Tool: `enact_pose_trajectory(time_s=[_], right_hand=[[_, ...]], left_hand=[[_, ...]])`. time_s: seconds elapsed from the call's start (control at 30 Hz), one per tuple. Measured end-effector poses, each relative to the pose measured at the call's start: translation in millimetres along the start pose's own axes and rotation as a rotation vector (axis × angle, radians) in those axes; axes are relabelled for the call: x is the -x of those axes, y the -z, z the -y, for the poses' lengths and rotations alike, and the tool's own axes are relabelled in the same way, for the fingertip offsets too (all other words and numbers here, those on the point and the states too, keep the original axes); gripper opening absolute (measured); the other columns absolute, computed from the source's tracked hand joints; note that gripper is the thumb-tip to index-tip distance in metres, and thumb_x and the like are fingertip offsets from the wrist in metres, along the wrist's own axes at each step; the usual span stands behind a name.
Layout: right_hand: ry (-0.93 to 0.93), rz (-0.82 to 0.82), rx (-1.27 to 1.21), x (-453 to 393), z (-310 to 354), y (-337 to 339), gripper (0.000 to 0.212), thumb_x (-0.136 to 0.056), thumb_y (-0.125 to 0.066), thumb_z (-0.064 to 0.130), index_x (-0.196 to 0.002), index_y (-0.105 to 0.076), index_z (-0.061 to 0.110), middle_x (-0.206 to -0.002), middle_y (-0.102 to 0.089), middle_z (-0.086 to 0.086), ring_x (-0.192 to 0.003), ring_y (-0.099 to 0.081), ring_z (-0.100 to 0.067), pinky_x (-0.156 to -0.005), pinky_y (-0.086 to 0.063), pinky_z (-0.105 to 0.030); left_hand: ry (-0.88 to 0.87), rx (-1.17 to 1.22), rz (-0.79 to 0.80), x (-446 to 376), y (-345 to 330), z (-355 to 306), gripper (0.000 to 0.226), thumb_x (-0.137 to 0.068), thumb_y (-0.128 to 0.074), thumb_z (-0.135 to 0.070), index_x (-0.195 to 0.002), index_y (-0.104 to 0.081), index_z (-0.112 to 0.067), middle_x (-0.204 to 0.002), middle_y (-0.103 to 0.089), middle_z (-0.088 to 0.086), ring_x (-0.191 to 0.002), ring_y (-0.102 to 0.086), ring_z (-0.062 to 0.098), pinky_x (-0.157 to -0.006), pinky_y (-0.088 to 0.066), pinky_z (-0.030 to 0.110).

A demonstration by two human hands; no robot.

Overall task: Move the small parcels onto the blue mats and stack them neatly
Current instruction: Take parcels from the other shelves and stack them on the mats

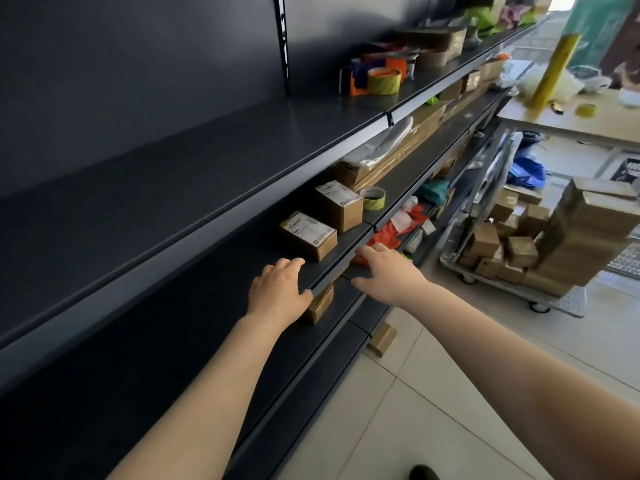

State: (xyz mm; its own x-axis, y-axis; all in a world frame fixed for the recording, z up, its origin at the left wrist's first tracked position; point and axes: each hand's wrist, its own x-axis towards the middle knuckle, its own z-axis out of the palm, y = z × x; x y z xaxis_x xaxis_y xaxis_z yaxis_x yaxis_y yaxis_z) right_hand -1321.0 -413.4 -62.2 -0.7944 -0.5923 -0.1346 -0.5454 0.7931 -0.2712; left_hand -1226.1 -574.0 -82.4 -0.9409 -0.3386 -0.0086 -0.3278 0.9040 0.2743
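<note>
Two small cardboard parcels with white labels stand on a dark shelf: a flat one (308, 235) nearer me and a taller one (339, 205) just behind it. My left hand (278, 289) reaches over the shelf's front edge, fingers relaxed, a short way in front of the flat parcel and holding nothing. My right hand (388, 271) hovers at the shelf edge to the right, fingers spread, empty. Another small brown parcel (320, 304) lies on the shelf below, partly hidden under my left hand. No blue mat is in view.
Dark metal shelving (173, 188) runs from near left to far right. A tape roll (373, 197), flat cartons and red and green bags lie further along. A wheeled cart (561, 299) piled with cardboard boxes stands on the tiled floor at right, beside a wooden table (588, 116).
</note>
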Motion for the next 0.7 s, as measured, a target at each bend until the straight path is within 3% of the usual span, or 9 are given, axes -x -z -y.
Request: enact_pose_trajectory(time_s=[0.37, 0.7], right_hand=[[0.275, 0.085, -0.010, -121.6, -97.4, 26.4, 0.062, -0.088, -0.053, 0.037, -0.144, -0.031, 0.021, -0.141, -0.040, -0.007, -0.126, -0.041, -0.031, -0.094, -0.046, -0.040], [0.309, 0.192, -0.152, -224.2, -114.2, 15.2, 0.061, -0.087, -0.057, 0.035, -0.141, -0.036, 0.017, -0.142, -0.039, -0.008, -0.128, -0.041, -0.031, -0.100, -0.041, -0.042]], left_hand=[[0.343, 0.074, -0.029, -94.9, -32.8, -59.1, 0.059, -0.090, -0.055, -0.032, -0.142, -0.030, -0.021, -0.145, -0.037, 0.003, -0.130, -0.038, 0.025, -0.099, -0.042, 0.041], [0.529, 0.196, -0.075, -156.0, -56.1, -48.3, 0.056, -0.091, -0.053, -0.033, -0.141, -0.032, -0.023, -0.144, -0.038, 0.002, -0.129, -0.039, 0.025, -0.097, -0.043, 0.041]])
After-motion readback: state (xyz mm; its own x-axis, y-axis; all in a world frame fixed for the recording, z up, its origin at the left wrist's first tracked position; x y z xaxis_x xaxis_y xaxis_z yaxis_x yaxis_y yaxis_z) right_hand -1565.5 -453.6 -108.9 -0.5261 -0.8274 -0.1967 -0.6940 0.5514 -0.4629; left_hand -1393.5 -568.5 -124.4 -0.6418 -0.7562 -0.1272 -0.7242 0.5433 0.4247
